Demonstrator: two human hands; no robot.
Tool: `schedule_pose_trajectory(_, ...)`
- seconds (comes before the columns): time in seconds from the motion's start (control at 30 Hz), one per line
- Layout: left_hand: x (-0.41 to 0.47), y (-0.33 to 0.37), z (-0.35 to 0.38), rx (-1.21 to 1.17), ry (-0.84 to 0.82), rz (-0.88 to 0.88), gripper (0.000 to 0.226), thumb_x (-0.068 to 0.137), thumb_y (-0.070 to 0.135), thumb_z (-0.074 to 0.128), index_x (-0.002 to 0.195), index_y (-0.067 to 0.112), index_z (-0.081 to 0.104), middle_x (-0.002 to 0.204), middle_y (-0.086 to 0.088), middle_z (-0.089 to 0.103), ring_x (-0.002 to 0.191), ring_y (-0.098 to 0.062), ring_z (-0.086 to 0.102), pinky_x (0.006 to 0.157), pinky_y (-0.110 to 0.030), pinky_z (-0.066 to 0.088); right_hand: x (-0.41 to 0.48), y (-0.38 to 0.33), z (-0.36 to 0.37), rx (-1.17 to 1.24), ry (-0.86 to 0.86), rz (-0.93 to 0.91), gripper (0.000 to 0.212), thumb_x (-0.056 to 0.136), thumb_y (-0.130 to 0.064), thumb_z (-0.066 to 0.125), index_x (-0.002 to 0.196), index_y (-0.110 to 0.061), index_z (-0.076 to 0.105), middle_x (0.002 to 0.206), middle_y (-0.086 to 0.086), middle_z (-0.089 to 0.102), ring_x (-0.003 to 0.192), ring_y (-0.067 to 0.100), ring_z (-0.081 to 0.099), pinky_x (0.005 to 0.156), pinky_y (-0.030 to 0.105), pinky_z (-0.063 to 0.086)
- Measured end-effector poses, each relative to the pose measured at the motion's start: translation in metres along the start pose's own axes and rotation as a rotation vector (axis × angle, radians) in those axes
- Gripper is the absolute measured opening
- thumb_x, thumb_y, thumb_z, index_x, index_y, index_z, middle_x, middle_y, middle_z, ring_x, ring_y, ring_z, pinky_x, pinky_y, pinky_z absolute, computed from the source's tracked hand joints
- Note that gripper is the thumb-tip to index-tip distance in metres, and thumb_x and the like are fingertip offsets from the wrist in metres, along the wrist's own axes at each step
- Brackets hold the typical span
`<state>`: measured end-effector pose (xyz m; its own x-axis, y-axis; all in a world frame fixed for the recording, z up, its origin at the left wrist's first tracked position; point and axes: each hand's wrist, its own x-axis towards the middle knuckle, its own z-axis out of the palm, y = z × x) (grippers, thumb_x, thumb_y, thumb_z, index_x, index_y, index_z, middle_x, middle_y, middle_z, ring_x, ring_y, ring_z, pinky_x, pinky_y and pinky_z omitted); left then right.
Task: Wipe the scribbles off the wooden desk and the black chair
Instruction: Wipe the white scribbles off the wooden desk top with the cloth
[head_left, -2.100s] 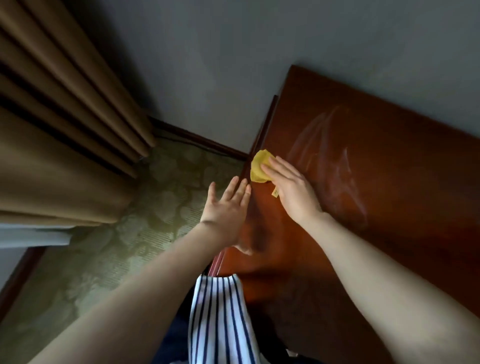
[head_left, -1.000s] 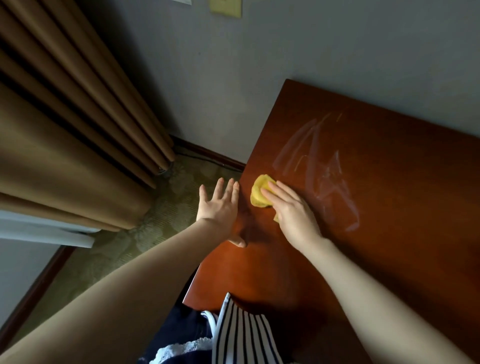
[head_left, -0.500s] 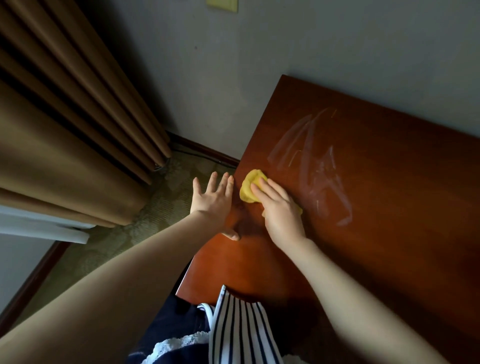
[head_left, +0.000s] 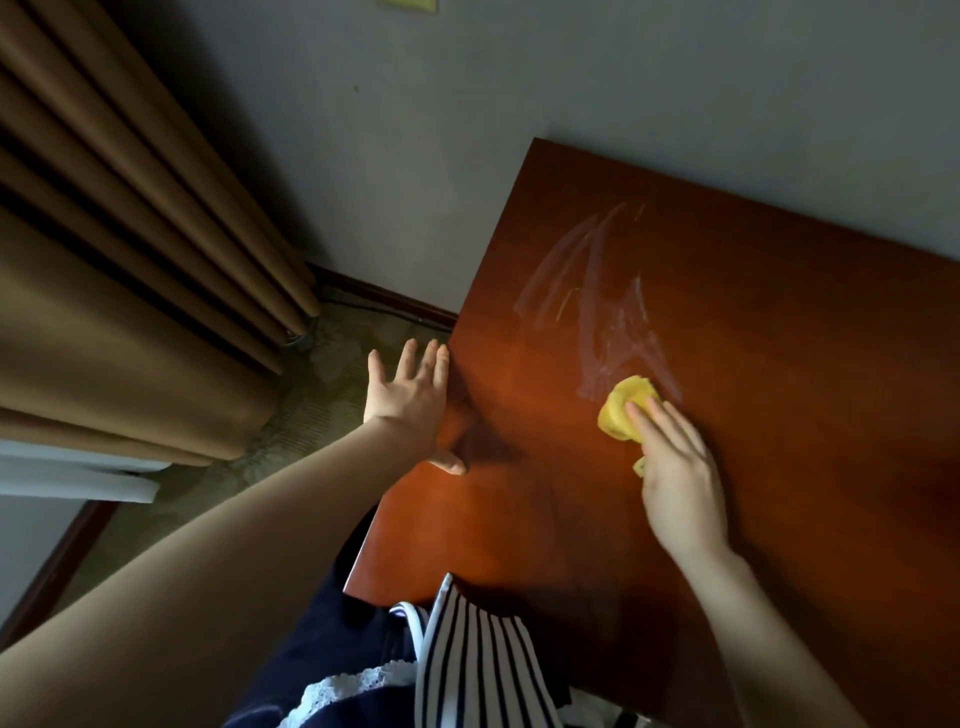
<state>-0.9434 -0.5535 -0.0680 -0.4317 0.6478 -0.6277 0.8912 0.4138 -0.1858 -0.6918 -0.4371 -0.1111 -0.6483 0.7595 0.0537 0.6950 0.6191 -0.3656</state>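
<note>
Cloth (head_left: 623, 415) pressed beneath flat right hand (head_left: 680, 483) to scrub smears (head_left: 608, 312), frame centre; spread left hand (head_left: 410, 400) steadies bench (head_left: 779, 364) edge.

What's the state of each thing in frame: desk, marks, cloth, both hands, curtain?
wooden desk: top streaked, not clean yet.
scribbles: whitish streaks, unwiped, just beyond the cloth.
yellow cloth: bunched, on the desk under the fingers.
right hand: straight fingers press the cloth.
left hand: open, fingers spread, at the desk's left edge.
curtain: hangs gathered in folds.
</note>
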Motion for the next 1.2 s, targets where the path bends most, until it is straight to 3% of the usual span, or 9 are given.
schedule_pose_trajectory(0.33, 0.0, -0.002, 0.001, 0.01, 0.018, 0.024, 0.144, 0.056, 0.08, 0.061, 0.146, 0.004, -0.02, 0.158, -0.007, -0.017, 0.145, -0.027, -0.016, 0.114, -0.059, 0.001, 0.119, 0.008, -0.013, -0.134, -0.212, 0.15, 0.058, 0.096, 0.004, 0.038, 0.149, -0.018, 0.027, 0.157, 0.003, 0.019, 0.145, 0.023, 0.014, 0.116, 0.034, 0.021)
schedule_pose_trajectory(0.57, -0.001, 0.0, 0.0, 0.017, 0.006, 0.009, 0.142, 0.057, 0.079, 0.061, 0.146, 0.005, -0.021, 0.158, -0.007, -0.017, 0.145, -0.027, -0.016, 0.114, -0.058, 0.003, 0.121, -0.035, 0.024, -0.006, -0.116, 0.1, 0.061, 0.093, 0.008, 0.04, 0.147, -0.018, 0.031, 0.157, 0.002, 0.021, 0.145, 0.018, 0.012, 0.115, 0.022, 0.011)
schedule_pose_trajectory(0.7, -0.001, 0.0, -0.001, 0.029, -0.001, -0.003, 0.142, 0.057, 0.08, 0.061, 0.146, 0.006, -0.021, 0.158, -0.006, -0.017, 0.145, -0.028, -0.015, 0.114, -0.058, 0.004, 0.091, -0.053, 0.038, 0.05, -0.059, -0.038, 0.062, 0.088, 0.013, 0.045, 0.143, -0.015, 0.04, 0.151, 0.004, 0.034, 0.143, 0.021, 0.023, 0.113, 0.022, 0.016)
schedule_pose_trajectory(0.87, -0.002, 0.0, -0.002, 0.037, 0.005, 0.002, 0.143, 0.056, 0.079, 0.062, 0.146, 0.005, -0.02, 0.158, -0.006, -0.016, 0.145, -0.027, -0.013, 0.114, -0.058, 0.004, 0.04, -0.072, 0.045, 0.141, 0.017, -0.192, 0.057, 0.076, 0.017, 0.059, 0.127, -0.009, 0.06, 0.134, 0.01, 0.056, 0.128, 0.029, 0.047, 0.103, 0.039, 0.042)
schedule_pose_trajectory(1.0, -0.001, 0.001, -0.002, 0.034, 0.01, 0.001, 0.143, 0.056, 0.079, 0.063, 0.147, 0.005, -0.019, 0.158, -0.006, -0.015, 0.145, -0.027, -0.013, 0.114, -0.058, 0.005, -0.001, -0.073, 0.039, 0.163, -0.079, -0.299, 0.062, 0.077, 0.015, 0.057, 0.131, -0.017, 0.058, 0.14, -0.002, 0.051, 0.134, 0.016, 0.04, 0.107, 0.029, 0.037)
schedule_pose_trajectory(1.2, -0.002, -0.002, 0.0, -0.003, 0.015, 0.036, 0.142, 0.057, 0.08, 0.061, 0.146, 0.004, -0.021, 0.158, -0.007, -0.017, 0.145, -0.028, -0.015, 0.114, -0.057, 0.004, -0.032, -0.03, 0.015, 0.135, -0.194, -0.439, 0.062, 0.077, 0.012, 0.053, 0.13, -0.022, 0.058, 0.14, -0.006, 0.05, 0.136, 0.01, 0.036, 0.107, 0.031, 0.036)
